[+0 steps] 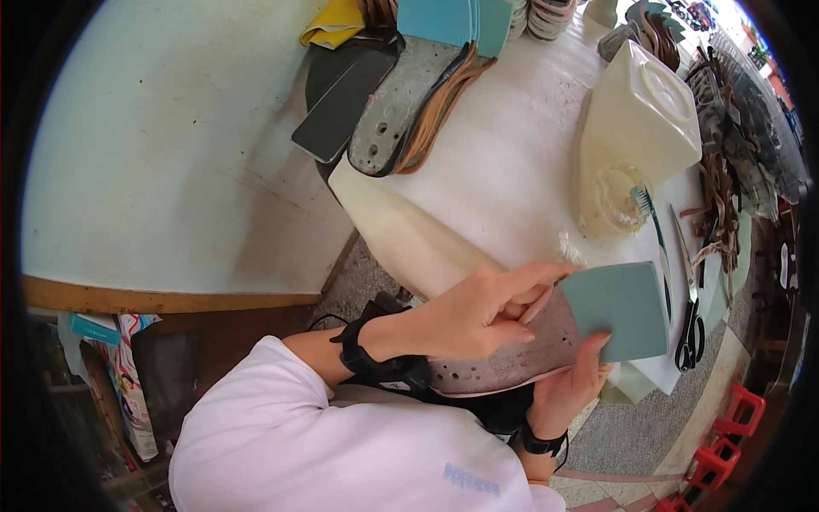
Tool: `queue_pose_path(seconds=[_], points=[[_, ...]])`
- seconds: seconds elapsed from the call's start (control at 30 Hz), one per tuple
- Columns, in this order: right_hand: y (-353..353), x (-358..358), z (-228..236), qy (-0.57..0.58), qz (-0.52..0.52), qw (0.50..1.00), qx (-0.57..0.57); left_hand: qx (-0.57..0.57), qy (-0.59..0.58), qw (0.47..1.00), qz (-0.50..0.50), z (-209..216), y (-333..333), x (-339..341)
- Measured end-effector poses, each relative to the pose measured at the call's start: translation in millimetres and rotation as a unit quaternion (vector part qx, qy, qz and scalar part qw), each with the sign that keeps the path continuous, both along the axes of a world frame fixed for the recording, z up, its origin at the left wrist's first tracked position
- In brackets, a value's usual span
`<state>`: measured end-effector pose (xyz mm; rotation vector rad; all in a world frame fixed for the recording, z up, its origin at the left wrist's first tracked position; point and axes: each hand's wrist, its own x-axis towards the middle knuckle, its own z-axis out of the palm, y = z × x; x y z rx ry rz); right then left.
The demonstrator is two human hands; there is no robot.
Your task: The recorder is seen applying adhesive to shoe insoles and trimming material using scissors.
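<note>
A grey-brown insole (503, 369) with small holes lies low in front of me, with a flat grey-green sheet piece (627, 307) over its right end. My right hand (580, 384) grips the sheet piece and the insole's edge, thumb on top and the other fingers hidden below. My left hand (490, 311) is over the insole, its index finger reaching to the sheet's upper left corner. Its other fingers are curled; what lies between them, if anything, is hidden. Farther off, a stack of grey and brown insoles (401, 111) carries blue-green pieces (439, 19) at its far end.
A cream plastic jug (636, 119) with a cut opening stands at the right, a toothbrush (646, 205) at its opening. Black-handled scissors (689, 333) lie beside it. A dark phone (345, 107) adjoins the stack. A white tabletop (171, 154) fills the left; red stools (715, 461) stand lower right.
</note>
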<state>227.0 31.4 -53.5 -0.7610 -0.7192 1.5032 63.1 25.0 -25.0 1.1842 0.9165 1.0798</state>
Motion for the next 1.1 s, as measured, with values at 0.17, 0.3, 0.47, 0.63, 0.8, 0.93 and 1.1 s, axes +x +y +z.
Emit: queue_pose_path(seconds=[0.17, 0.3, 0.47, 0.63, 0.8, 0.93, 1.1], points=[[-3, 2, -6, -0.019, -0.009, 1.000, 0.001, 0.024, 0.026, 0.999, 0.014, -4, -3, 4], [0, 0, -5, -0.019, -0.023, 1.000, -0.001, 0.014, 0.057, 0.998, 0.034, 0, -3, 6], [0, 0, -4, 0.000, -0.034, 0.999, -0.013, 0.005, 0.031, 0.999, 0.034, 4, -9, -1], [0, 7, -9, -0.057, 0.001, 0.998, -0.002, -0.091, 0.054, 0.992, -0.068, 16, -24, -18], [6, 1, -7, 0.015, 0.079, 0.991, 0.111, -0.154, -0.066, 0.986, -0.012, 23, -29, -34], [14, -5, 2, 0.067, 0.152, 0.975, 0.149, -0.085, -0.110, 0.976, 0.167, 43, -32, -69], [14, -1, 8, -0.011, 0.152, 0.985, 0.075, 0.035, -0.063, 0.927, 0.369, 67, 2, -110]])
